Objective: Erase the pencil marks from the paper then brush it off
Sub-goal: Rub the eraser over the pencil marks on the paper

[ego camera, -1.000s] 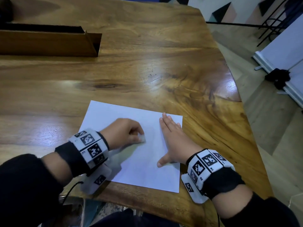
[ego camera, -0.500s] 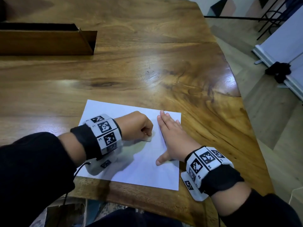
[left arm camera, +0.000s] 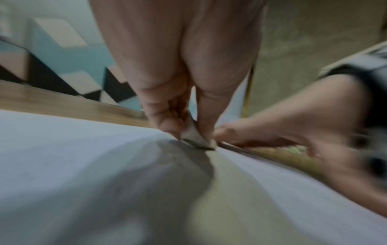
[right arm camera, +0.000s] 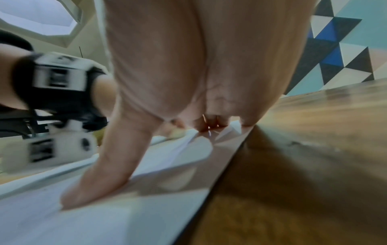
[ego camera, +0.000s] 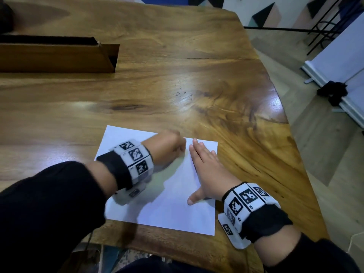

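A white sheet of paper [ego camera: 173, 203] lies near the front edge of the wooden table [ego camera: 177, 75]. My left hand [ego camera: 169, 148] is curled over the paper's far part and blurred by motion. In the left wrist view its fingertips [left arm camera: 167, 127] pinch a small white eraser [left arm camera: 196, 139] with its edge down on the paper [left arm camera: 83, 165]. My right hand [ego camera: 206, 170] lies flat with straight fingers on the sheet's right side, thumb spread toward me. In the right wrist view the thumb [right arm camera: 98, 179] presses the paper [right arm camera: 62, 223]. No pencil marks can be made out.
A long brown cardboard box [ego camera: 57, 55] lies at the back left of the table. The table's curved right edge [ego camera: 291, 134] drops to the floor close to the paper. A white panel with a black bundle [ego camera: 332, 91] stands on the floor at the right.
My left hand has slid with the eraser away from me, from the paper's middle toward its far edge beside my right fingertips. The right hand has stayed flat in place.
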Demonstrator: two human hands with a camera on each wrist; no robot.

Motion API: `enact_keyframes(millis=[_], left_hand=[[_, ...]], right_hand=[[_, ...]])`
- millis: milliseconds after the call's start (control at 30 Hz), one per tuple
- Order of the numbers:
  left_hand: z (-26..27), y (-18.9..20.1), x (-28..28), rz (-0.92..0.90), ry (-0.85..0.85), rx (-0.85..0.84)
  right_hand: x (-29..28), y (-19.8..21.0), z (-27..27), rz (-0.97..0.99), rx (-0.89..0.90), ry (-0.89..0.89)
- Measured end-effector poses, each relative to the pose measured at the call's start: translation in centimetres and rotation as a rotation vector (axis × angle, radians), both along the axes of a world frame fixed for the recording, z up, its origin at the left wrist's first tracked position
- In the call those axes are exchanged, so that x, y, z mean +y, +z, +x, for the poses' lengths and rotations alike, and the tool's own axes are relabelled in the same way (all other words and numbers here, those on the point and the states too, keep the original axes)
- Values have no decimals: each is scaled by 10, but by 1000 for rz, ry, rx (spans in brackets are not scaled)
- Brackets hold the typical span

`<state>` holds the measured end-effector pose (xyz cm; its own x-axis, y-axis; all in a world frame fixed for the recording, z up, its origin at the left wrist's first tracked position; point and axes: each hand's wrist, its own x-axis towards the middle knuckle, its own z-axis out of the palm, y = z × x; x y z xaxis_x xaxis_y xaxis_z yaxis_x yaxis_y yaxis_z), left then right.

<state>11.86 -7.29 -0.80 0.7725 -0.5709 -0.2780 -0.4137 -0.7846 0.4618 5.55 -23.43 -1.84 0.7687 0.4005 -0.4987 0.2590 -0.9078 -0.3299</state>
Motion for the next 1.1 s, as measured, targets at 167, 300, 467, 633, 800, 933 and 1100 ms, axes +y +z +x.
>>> enact_keyframes(millis=[167,300,467,633,800,933,1100], left_hand=[[-26,-5,5,-42,-47,-23],[-63,2,17,19,-356,161],[-6,-1,3,-10,-2,3],[-39,-10,9,-38,-66,15],[-73,-6,24,-9,-279,210],[-28,0,11,-28,-72,19],[-42,-4,14,-59,-33,22]], right_hand=[[1,0,0,-8,7,2],[1,1,0,-14,21,13],[1,-1,1,-39,16,17],[1,0,1,-34,24,15],[1,1,0,-36,26,21],[2,-1,0,-52,20,21],[2,-1,1,-53,34,26]])
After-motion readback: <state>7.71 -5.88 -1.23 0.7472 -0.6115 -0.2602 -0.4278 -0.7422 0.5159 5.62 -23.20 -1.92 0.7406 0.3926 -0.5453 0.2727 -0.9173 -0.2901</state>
